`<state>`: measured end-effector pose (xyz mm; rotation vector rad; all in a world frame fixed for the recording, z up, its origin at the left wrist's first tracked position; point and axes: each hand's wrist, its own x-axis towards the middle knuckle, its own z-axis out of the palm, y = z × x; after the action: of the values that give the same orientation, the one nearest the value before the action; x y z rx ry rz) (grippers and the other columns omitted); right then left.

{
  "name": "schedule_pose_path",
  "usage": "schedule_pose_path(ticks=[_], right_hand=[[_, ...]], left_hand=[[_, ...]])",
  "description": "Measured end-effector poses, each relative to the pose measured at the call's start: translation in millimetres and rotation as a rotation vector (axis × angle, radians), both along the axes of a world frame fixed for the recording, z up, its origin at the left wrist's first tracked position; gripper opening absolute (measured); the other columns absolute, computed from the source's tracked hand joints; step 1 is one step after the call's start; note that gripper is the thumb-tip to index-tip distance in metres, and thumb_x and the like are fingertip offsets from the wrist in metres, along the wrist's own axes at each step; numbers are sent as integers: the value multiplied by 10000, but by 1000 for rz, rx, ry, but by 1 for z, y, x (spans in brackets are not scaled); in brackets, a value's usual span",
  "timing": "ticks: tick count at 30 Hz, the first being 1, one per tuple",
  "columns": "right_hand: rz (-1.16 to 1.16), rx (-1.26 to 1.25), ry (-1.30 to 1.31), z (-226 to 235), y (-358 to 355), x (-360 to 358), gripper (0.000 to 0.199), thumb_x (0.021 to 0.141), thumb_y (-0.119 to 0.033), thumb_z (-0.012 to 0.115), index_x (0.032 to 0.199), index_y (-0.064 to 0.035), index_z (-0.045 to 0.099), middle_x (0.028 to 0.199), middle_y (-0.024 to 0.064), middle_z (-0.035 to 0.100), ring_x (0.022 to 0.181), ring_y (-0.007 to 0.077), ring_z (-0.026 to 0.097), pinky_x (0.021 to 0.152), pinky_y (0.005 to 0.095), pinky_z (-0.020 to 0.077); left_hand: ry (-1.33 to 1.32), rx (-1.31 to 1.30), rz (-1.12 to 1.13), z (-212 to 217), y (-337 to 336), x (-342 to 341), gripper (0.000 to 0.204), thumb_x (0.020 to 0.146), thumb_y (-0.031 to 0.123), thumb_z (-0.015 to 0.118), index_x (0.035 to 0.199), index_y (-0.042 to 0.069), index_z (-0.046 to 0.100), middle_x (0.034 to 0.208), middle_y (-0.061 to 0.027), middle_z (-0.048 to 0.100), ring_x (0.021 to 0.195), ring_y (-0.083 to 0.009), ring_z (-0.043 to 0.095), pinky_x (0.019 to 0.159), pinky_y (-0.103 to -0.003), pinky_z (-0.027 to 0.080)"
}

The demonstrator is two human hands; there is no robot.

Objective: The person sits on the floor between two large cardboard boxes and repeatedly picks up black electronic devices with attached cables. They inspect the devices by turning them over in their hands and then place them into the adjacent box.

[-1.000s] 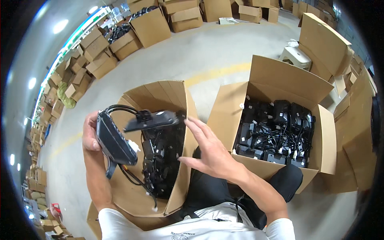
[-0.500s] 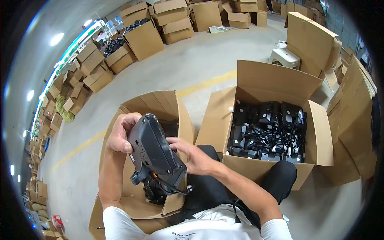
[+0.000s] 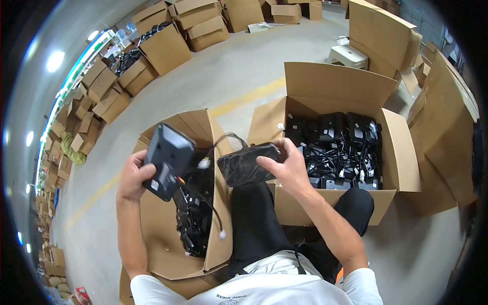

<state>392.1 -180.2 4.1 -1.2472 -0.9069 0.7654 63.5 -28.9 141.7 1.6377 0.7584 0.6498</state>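
Note:
Above the left carton [image 3: 158, 234], my left hand [image 3: 134, 178] grips a black plastic device housing [image 3: 170, 152] by its outer side. A black cable with a white plug hangs from that side toward the carton. My right hand [image 3: 291, 169] pinches a flat black rectangular block [image 3: 245, 166] by its right end, with the thumb on its face. Its surface looks shiny and streaked, and thin black wires with a white connector run near its left end. The two pieces are apart. Black devices and cables [image 3: 195, 218] lie heaped inside the left carton.
An open carton [image 3: 340, 87] on the right holds rows of black devices [image 3: 351, 152] with tangled cables. Tall cardboard [image 3: 442, 137] stands at the far right, a white stool [image 3: 348, 57] behind. Stacked cartons [image 3: 165, 48] line the back and left, beyond a yellow floor line [image 3: 249, 96].
The black block has come away from the housing into my right hand, which has moved right. The housing has shifted slightly left in my left hand. The view has shifted somewhat.

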Motion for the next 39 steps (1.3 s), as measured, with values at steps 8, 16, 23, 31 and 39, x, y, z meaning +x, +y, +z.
schedule_pose_path(ticks=[8, 16, 23, 31, 39], right_hand=[[372, 74, -339, 57, 14, -1, 327, 939, -229, 741, 1096, 55, 706, 946, 185, 735, 852, 226, 703, 779, 360, 547], [322, 71, -158, 37, 12, 7, 401, 1078, -387, 556, 1159, 5, 559, 1034, 75, 634, 973, 116, 592, 837, 299, 498], [432, 147, 354, -33, -63, -2, 716, 960, -250, 761, 1488, 75, 402, 1411, 153, 538, 1301, 222, 532, 1125, 353, 414], [118, 74, -178, -12, -62, 43, 314, 980, -94, 660, 1247, 71, 660, 1112, 200, 742, 996, 220, 716, 867, 315, 559], [356, 34, 297, -30, -73, 32, 424, 1052, -213, 600, 1401, 26, 562, 1169, 130, 710, 1044, 193, 670, 917, 347, 531]], left_hand=[[364, 657, -488, 6, -59, 99, 361, 698, 127, 891, 1003, 7, 740, 1322, -140, 579, 1180, -255, 569, 943, -355, 466], [336, 160, -515, -35, -57, 119, 310, 742, 131, 899, 981, -9, 759, 1048, -24, 655, 850, -71, 585, 738, -254, 471], [103, -210, -215, -45, -43, 116, 275, 797, 91, 835, 1025, -9, 720, 911, -32, 728, 809, -99, 681, 797, -264, 562], [428, 550, -444, -15, -62, 119, 385, 692, 186, 893, 983, -17, 742, 1572, -291, 382, 1479, -441, 354, 1189, -473, 294], [520, 355, -650, -51, -72, 157, 418, 719, 200, 897, 988, -64, 714, 1282, -223, 636, 1173, -324, 625, 999, -389, 485]])
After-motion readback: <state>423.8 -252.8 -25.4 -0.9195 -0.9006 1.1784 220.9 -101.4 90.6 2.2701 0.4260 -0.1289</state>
